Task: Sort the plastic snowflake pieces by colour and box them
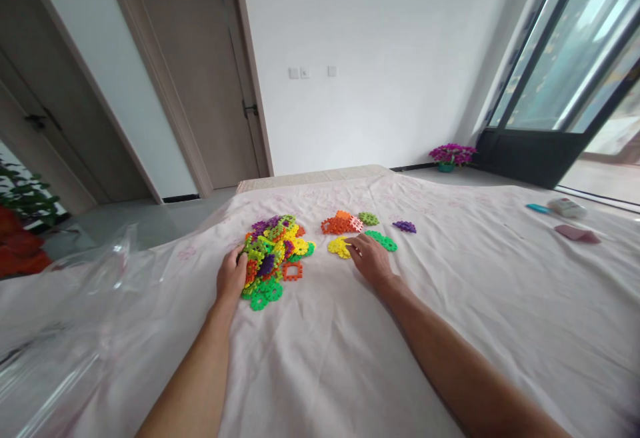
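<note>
A heap of plastic interlocking building pieces [267,251], in green, yellow, orange and purple, lies on the cloth-covered surface. At its left edge my left hand [231,275] touches the pieces, thumb and fingers apart; some fingertips are hidden. To the right, my right hand [369,259] has its fingers closed at the edge of a small group of yellow pieces [339,247]. Just beyond are orange square pieces [336,225] with a pink piece [357,224] beside them. Green round pieces [384,241] lie past my right hand, partly covered by it.
Olive-green pieces [369,219] and purple pieces [405,226] form separate groups farther back. Clear plastic [95,318] spreads at the left. A pink cloth-like item [577,234], a blue object [538,208] and a whitish packet [567,208] lie far right. The pale cloth [320,358] has wrinkles.
</note>
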{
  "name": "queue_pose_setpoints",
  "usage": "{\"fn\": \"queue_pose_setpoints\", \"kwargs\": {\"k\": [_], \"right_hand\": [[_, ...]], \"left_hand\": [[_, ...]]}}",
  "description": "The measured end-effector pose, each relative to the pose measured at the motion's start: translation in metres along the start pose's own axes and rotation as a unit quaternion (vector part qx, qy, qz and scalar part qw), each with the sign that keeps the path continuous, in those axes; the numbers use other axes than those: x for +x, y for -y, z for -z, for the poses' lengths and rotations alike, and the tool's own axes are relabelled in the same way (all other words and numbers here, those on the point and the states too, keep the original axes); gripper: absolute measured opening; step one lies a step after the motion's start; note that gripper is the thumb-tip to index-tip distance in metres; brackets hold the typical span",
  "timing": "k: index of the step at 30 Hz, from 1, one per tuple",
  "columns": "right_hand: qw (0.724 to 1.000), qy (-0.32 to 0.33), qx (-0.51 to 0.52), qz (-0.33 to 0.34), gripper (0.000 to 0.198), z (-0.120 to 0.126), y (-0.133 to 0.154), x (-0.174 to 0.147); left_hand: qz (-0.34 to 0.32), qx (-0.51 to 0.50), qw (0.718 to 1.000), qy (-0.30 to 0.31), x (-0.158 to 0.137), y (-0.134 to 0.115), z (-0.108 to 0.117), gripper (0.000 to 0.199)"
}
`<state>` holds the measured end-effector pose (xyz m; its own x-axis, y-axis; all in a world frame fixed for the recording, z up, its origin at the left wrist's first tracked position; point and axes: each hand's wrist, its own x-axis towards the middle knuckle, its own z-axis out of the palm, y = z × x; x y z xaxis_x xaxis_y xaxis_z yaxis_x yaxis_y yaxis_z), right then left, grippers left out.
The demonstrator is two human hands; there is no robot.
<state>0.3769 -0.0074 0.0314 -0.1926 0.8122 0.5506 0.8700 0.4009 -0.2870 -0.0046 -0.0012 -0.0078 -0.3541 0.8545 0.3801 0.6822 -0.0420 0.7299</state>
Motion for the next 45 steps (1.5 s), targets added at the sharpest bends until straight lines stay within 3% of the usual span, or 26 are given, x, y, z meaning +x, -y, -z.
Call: {"fn": "queue_pose_setpoints", "kwargs": {"k": [5,11,16,19,25,31,37,41,45], "right_hand": [[0.976,0.059,0.072,0.196,0.020,-0.014,0.064,-0.007],[0.924,0.143,0.044,0.351,0.031,-0.028,0.120,-0.004],[0.916,0.157,-0.011,0.370,0.029,-0.042,0.137,0.003],[0.911,0.130,-0.033,0.389,0.020,-0.050,0.137,0.005],[0.909,0.076,-0.032,0.409,0.020,-0.058,0.135,0.004],[0.948,0.050,0.051,0.311,0.022,-0.045,0.126,0.004],[0.998,-0.039,0.044,0.029,0.027,-0.019,0.063,0.029],[0.981,-0.049,-0.040,-0.183,0.029,-0.002,0.004,0.040],[0.953,-0.016,-0.094,-0.288,0.030,0.007,-0.035,0.036]], "left_hand": [[-0.005,-0.004,1.000,-0.006,-0.002,-0.001,0.000,0.042],[0.006,-0.003,1.000,-0.002,-0.003,-0.006,0.003,0.043],[0.004,-0.004,1.000,-0.002,-0.002,-0.006,0.002,0.044],[0.006,-0.005,1.000,0.000,-0.001,-0.006,0.002,0.044],[0.013,0.000,1.000,0.003,-0.002,-0.010,0.003,0.043],[0.014,0.003,1.000,0.002,-0.001,-0.008,0.003,0.043],[0.008,0.003,1.000,-0.001,-0.001,-0.004,0.001,0.042],[0.014,0.009,1.000,0.006,0.000,-0.004,0.002,0.043],[0.016,0.008,1.000,0.005,0.000,-0.003,0.001,0.043]]}}
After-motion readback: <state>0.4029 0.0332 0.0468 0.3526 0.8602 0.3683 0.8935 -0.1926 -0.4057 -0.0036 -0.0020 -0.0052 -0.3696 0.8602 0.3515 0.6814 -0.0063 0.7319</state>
